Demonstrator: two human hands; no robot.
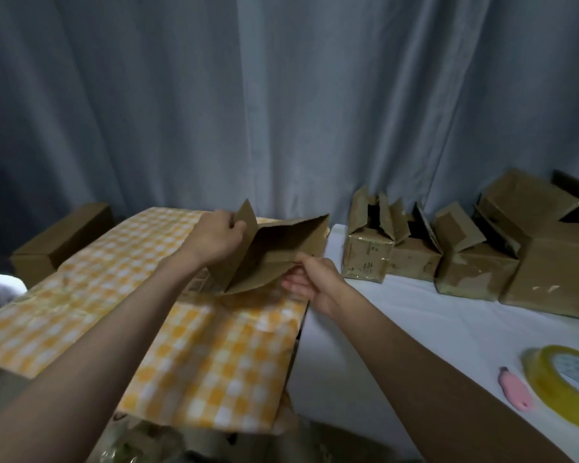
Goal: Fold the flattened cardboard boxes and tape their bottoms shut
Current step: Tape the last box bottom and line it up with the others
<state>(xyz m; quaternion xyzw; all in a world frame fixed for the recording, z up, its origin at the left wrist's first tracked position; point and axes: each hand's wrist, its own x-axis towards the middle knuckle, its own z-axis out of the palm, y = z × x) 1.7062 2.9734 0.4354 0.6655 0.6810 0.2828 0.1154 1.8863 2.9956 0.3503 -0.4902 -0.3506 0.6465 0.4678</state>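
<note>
Head view: both hands hold a partly opened cardboard box [274, 252] above the yellow-checked cloth [188, 345]. Left hand [214, 238] pinches its upper left flap; right hand [310, 279] grips its lower right edge. Folded boxes [448, 252] stand on the white bench [398, 329], near a tape roll [564, 385] and pink cutter [512, 389].

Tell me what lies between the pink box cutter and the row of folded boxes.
In the head view, only bare white tabletop lies between the pink box cutter and the folded boxes.
</note>
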